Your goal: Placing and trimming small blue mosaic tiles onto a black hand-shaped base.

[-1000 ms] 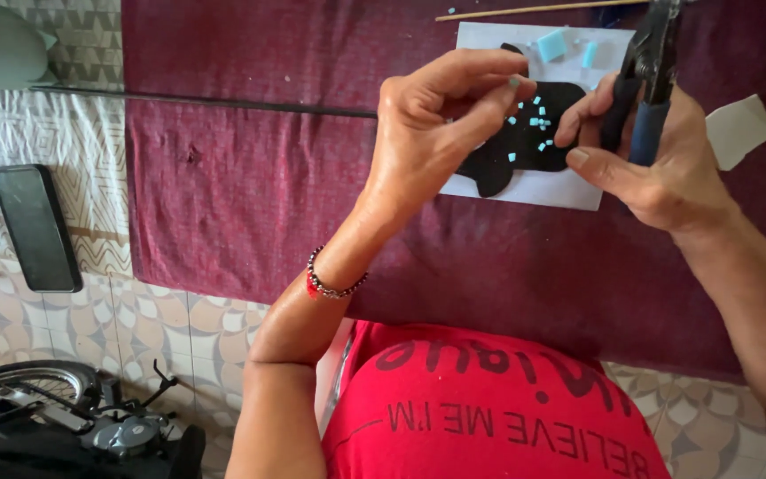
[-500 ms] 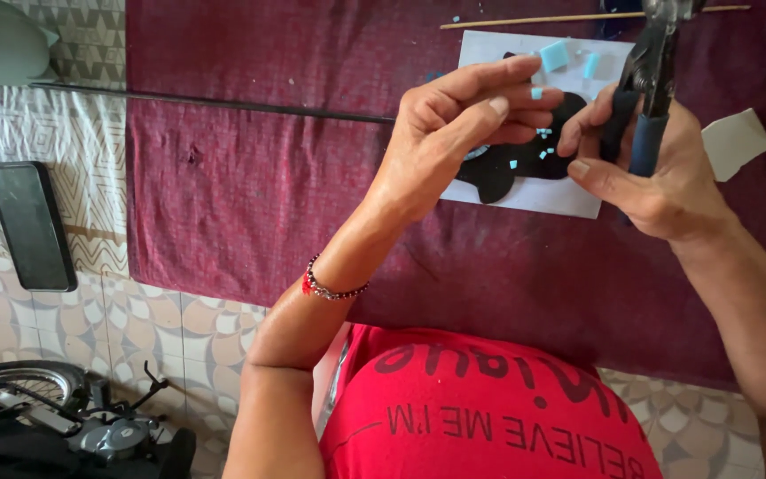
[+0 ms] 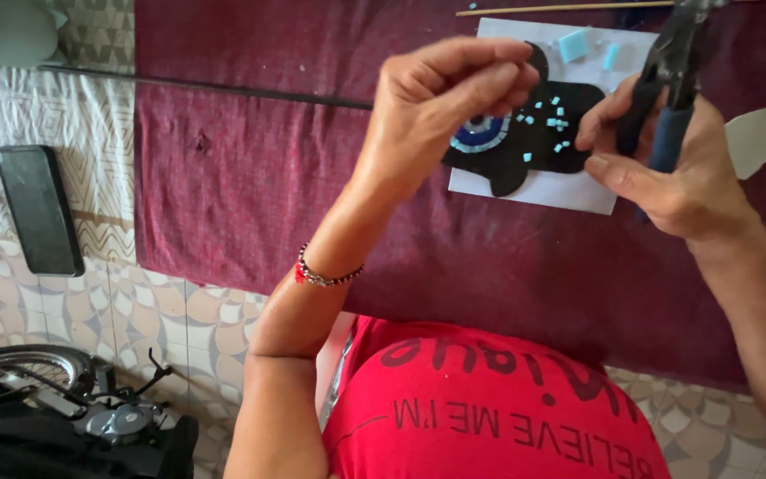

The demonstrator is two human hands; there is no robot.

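Note:
A black hand-shaped plaque [image 3: 543,142] with a blue eye design and small light-blue chips on it lies on a white sheet [image 3: 543,184]. My left hand [image 3: 445,102] hovers over the plaque's left side. Its thumb and fingertips are pinched together, and anything between them is too small to see. My right hand [image 3: 676,177] is just right of the plaque and grips a pair of dark, blue-handled nippers [image 3: 671,84] that point away from me. Two larger light-blue tile pieces [image 3: 574,44] rest at the sheet's far edge.
A maroon cloth [image 3: 268,177] covers the work surface. A thin wooden stick [image 3: 569,9] lies beyond the sheet and a white scrap [image 3: 758,137] to its right. A dark phone [image 3: 39,208] lies far left on patterned fabric. A wheel and machine parts [image 3: 46,408] are on the tiled floor.
My left hand has shifted a little left and up off the plaque, so the blue eye now shows. My right hand keeps hold of the nippers in about the same place.

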